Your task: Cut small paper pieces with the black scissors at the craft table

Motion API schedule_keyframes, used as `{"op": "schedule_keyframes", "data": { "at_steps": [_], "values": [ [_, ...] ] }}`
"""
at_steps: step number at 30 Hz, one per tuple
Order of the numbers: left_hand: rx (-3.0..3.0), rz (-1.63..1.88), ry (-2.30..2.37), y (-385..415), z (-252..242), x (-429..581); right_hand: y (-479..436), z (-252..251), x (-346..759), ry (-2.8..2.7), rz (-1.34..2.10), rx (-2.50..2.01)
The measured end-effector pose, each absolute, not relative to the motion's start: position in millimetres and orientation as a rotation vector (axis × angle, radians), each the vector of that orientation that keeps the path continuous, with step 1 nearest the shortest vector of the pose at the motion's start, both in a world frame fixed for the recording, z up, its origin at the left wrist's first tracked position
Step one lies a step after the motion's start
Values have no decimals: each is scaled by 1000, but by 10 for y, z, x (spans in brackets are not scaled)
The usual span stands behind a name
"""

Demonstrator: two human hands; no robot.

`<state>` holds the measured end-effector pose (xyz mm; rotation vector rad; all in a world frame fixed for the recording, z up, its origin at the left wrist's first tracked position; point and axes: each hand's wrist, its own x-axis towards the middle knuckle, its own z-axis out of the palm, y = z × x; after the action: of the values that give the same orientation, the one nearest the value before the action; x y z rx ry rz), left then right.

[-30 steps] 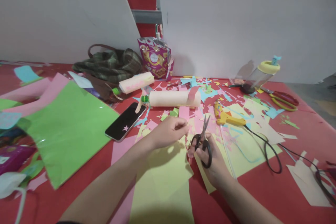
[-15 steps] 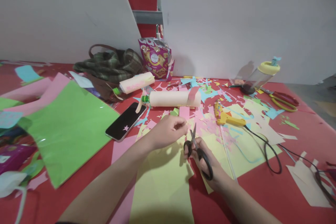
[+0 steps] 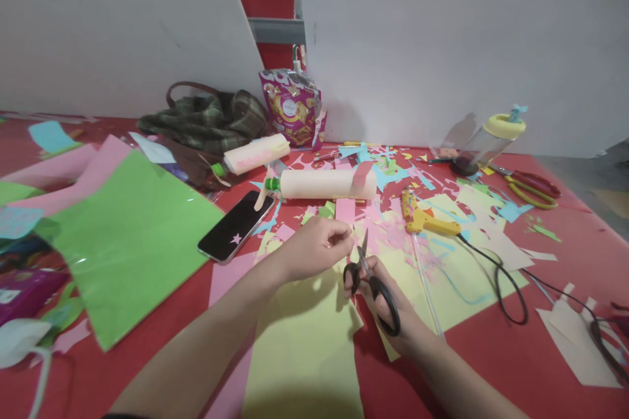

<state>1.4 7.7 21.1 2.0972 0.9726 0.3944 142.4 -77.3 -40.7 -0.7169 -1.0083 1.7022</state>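
Note:
My right hand [image 3: 381, 298] grips black-handled scissors [image 3: 389, 309] through the finger loops, blades pointing up and away and slightly parted. Just left of the blades, my left hand [image 3: 317, 247] is closed, thumb and fingers pinched together. Whatever lies in that pinch is too small to make out. Beneath both hands are sheets of pale yellow paper [image 3: 304, 347]. Beyond them lies a cream paper-wrapped bottle [image 3: 319, 184] with a green cap and a pink band. A black phone [image 3: 236, 226] with a pink star [image 3: 236, 239] on it rests left of my left hand.
A yellow glue gun [image 3: 427, 219] with a black cord lies to the right among paper scraps. Red-handled pliers [image 3: 533, 184] and a clear container [image 3: 486, 142] stand farther right. Green paper [image 3: 132, 242] covers the left side. A purple snack bag [image 3: 292, 108] stands at the back.
My left hand has shifted very slightly to the right, toward the scissor blades. The scissors and the other things look almost unchanged.

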Motion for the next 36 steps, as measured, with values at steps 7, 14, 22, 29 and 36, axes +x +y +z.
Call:
{"op": "schedule_keyframes", "data": {
  "at_steps": [7, 14, 22, 29, 36],
  "values": [
    [2090, 381, 958, 76, 219, 14, -779, -415, 1434, -1022, 1691, -747],
    [2089, 380, 959, 75, 219, 14, -782, -413, 1437, -1033, 1694, -759],
    [2085, 373, 954, 76, 209, 20, -779, -393, 1440, -1041, 1690, -762],
    [2099, 368, 948, 78, 203, 12, -781, -360, 1443, -1042, 1700, -764],
    [2100, 364, 940, 84, 221, -5, -787, -363, 1450, -1036, 1725, -765]
  ]
}}
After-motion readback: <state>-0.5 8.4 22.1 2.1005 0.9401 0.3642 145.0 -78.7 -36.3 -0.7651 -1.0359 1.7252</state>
